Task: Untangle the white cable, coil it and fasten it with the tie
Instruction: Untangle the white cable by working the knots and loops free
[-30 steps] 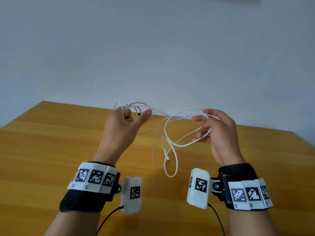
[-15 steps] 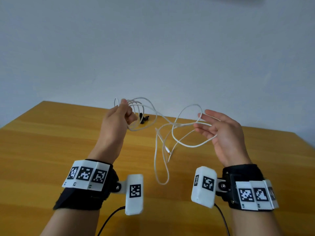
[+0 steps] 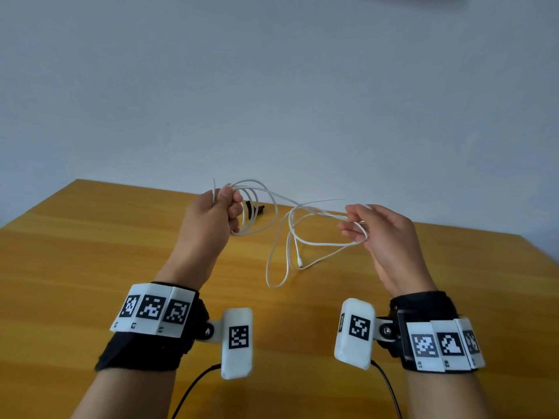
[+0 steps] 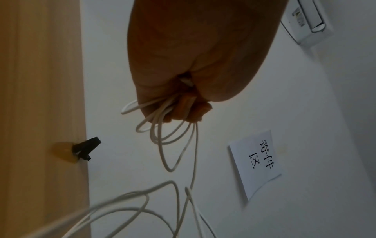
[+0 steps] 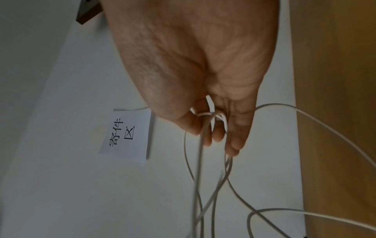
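My left hand (image 3: 225,207) is raised above the wooden table (image 3: 90,267) and grips several loops of the white cable (image 3: 326,244) in a closed fist. In the left wrist view the loops of the cable (image 4: 170,170) hang from the curled fingers of that hand (image 4: 183,111). My right hand (image 3: 355,226) is level with it, to the right. The right wrist view shows the cable (image 5: 274,104) hooked between the thumb and loosely bent fingers of the right hand (image 5: 215,128). Slack loops and one plug end dangle between the hands. The black tie (image 3: 255,209) (image 4: 85,149) lies on the table behind my left hand.
The table's far edge meets a plain pale wall just behind the hands. A white paper sign (image 4: 256,162) (image 5: 126,133) with printed characters hangs on that wall. Black camera leads trail from both wrists at the bottom of the head view.
My left hand has closed into a fist on its loops and lifted slightly, uncovering the tie. My right hand has shifted right, and a strand now runs tighter between the hands.
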The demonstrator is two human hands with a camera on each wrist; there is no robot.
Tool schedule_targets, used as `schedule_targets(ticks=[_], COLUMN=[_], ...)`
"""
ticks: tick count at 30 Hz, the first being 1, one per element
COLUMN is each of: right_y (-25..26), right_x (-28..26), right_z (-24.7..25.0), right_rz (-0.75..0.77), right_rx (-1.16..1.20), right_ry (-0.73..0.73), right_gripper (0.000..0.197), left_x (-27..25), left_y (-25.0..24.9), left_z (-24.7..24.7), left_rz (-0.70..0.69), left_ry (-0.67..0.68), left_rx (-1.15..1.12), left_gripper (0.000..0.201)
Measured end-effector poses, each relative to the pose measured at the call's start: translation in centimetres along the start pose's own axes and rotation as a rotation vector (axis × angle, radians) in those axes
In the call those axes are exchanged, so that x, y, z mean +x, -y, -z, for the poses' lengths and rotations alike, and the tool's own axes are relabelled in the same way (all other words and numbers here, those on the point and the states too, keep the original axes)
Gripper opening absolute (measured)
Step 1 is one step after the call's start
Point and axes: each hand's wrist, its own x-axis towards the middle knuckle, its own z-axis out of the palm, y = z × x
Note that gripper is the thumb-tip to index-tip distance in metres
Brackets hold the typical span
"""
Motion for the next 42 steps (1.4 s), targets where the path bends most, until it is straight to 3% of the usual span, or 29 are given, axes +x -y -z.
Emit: schedule_targets(ticks=[6, 18, 24, 28, 32, 39, 42], right_y=[0.6, 0.7, 0.8, 0.7, 0.8, 0.6, 0.6], right_x=[0.2, 0.4, 0.6, 0.9, 1.1, 1.6, 1.3], right_z=[0.5, 1.7, 2.6, 3.7, 4.2, 4.8, 5.1], right_rz=[-0.108, -0.217, -0.284, -0.316, -0.378, -0.387, -0.297], right_rx=[0.284, 0.500, 0.590, 0.668, 0.618, 0.625, 0.338], right_ry=[-0.122, -0.291, -0.364, -0.354, -0.267, -0.246, -0.278], right_gripper=[0.020, 0.008, 0.022, 0.017, 0.024, 0.036, 0.038], left_x=[0.1, 0.4, 0.4, 0.5, 0.7, 0.9, 1.0], left_y=[-0.1, -0.1, -0.1, 0.0, 0.0, 0.0, 0.0], left_z=[0.1, 1.1, 1.7, 2.0, 2.2, 3.3, 3.4], left_rz=[0.035, 0.089, 0.099, 0.095, 0.091, 0.094, 0.085], left_ry=[-0.080, -0.177, -0.208, -0.230, -0.257, -0.325, -0.332], left_rx=[-0.036, -0.121, -0.124, -0.122, -0.152, -0.215, -0.215], left_gripper=[0.041, 0.039, 0.040, 0.041, 0.039, 0.037, 0.037])
